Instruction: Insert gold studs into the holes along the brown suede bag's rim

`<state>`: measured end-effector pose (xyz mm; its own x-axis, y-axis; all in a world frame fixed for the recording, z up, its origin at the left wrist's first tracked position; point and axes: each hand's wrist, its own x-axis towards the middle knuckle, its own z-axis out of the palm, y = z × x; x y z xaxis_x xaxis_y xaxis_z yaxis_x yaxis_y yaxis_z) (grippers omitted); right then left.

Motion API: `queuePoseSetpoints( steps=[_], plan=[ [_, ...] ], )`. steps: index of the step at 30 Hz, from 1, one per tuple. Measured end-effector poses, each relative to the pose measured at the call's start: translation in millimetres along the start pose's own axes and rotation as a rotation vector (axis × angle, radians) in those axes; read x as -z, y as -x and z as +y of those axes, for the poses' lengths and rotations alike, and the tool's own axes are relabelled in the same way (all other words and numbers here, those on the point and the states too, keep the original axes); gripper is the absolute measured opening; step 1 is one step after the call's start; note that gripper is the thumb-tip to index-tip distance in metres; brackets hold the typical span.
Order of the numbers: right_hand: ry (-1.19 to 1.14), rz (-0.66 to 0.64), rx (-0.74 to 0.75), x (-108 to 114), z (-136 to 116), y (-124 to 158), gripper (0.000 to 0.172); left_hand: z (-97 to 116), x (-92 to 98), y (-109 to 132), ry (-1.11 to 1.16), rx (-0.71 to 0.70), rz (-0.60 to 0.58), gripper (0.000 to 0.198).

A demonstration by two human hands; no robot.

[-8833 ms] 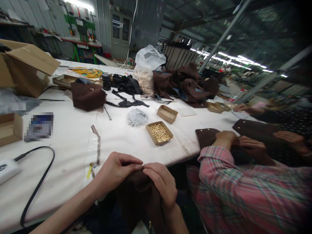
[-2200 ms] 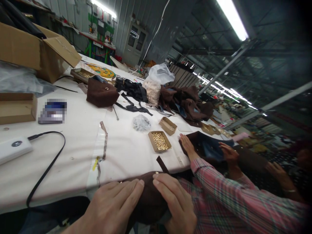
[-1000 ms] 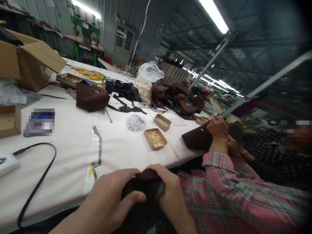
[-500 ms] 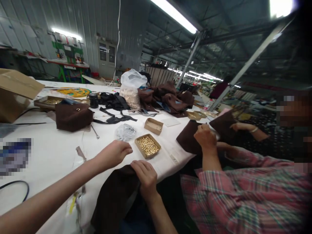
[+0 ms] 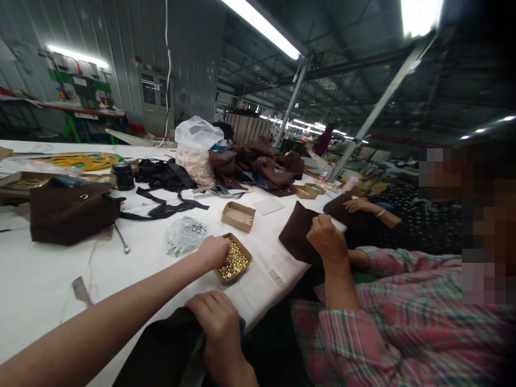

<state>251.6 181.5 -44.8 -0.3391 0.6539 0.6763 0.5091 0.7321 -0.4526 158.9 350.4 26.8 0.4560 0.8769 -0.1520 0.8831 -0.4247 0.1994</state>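
Note:
My left hand [image 5: 214, 251] dips into a small cardboard box [image 5: 242, 272] of shiny gold metal pieces [image 5: 237, 260], fingers curled down among them. Its fingertips are hidden, so what they pinch cannot be made out. Nearer to me, my right hand [image 5: 220, 325] is closed over the top edge of a dark brown fabric bag [image 5: 161, 349] at the table's edge. The bag's lower part runs out of view. Left of the box lies a clear plastic bag [image 5: 183, 236] of small silvery pieces; behind it stands another cardboard box [image 5: 237, 217] with a few small pieces inside.
On my right, a co-worker in a plaid shirt [image 5: 371, 322] handles a brown fabric piece [image 5: 297, 232]. Farther back, another person holds brown fabric [image 5: 337, 205]. A finished-looking brown bag [image 5: 72, 215], black straps [image 5: 169, 207] and a brown fabric heap [image 5: 266, 164] lie on the white table [image 5: 133, 279].
My left hand has moved from beside the box into the gold pieces. My right hand still holds the brown bag, now lower in view. The whole view has shifted to the right.

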Motion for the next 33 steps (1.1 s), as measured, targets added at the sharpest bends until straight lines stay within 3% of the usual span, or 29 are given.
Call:
queuePoseSetpoints(
  steps=[7,10,13,16,19,22,25,33],
  plan=[
    [-0.019,0.033,-0.008,-3.8,1.4,1.9,0.026,-9.7,-4.5,-6.5,0.210,-0.033,0.115,0.027],
    [-0.011,0.061,0.022,-1.0,0.7,2.7,0.025,-12.0,5.1,7.8,0.419,-0.042,0.190,0.016],
    [-0.013,0.097,0.031,10.3,-4.0,6.1,0.026,-14.4,15.2,48.9,0.691,-0.025,0.199,0.024],
    [-0.046,0.133,0.022,25.8,-11.4,15.1,0.020,-21.3,15.9,110.4,0.914,0.022,0.139,0.035],
    [-0.108,0.176,0.049,40.0,-19.9,27.0,0.025,-26.8,4.9,172.5,1.100,0.110,0.087,0.036],
    [-0.165,0.170,0.099,51.4,-32.1,37.3,0.029,-21.0,-10.1,219.7,1.291,0.217,0.078,0.043],
    [-0.176,0.138,0.150,60.0,-47.4,45.0,0.029,-3.7,-19.1,250.3,1.406,0.242,0.108,0.054],
    [-0.179,0.155,0.134,74.1,-81.4,50.9,0.022,29.9,-27.5,295.1,1.440,0.249,0.216,0.041]
  ],
)
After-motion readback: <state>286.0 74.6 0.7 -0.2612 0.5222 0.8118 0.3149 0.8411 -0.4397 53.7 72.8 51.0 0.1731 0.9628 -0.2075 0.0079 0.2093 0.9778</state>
